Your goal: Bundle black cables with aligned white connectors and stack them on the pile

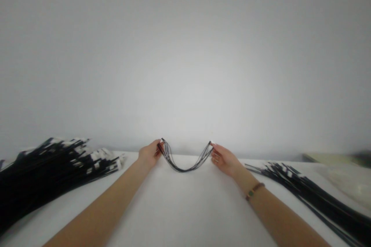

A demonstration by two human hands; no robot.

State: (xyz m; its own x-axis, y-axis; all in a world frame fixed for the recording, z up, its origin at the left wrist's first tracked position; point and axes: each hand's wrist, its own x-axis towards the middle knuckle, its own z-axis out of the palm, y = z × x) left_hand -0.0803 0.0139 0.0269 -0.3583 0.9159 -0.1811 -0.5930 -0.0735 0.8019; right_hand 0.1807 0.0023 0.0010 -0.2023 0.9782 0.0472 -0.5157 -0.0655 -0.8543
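At the far middle of the white counter [185,204] I've got both hands out at arm's length, a thin bundle of black wires [185,164] strung between them. Left hand [149,154] is pinched shut on the bundle's left end, right hand [224,159] pinched on the right end where small white tips show; the middle sags in a U and looks to touch or nearly touch the counter, can't tell which. My read: the step in hand is holding one small batch by both ends, evening it out. Any next move calls for keeping both pinches firm so strands don't slip.

Room: far edge of the counter sits just beyond the hands, against a plain pale wall. Near left, a big heap of black wires with white labels [52,166]; near right, a flatter row of black wires [313,197], well apart from the hands. Open counter between my forearms. Beaded bracelet [254,190] on right wrist.
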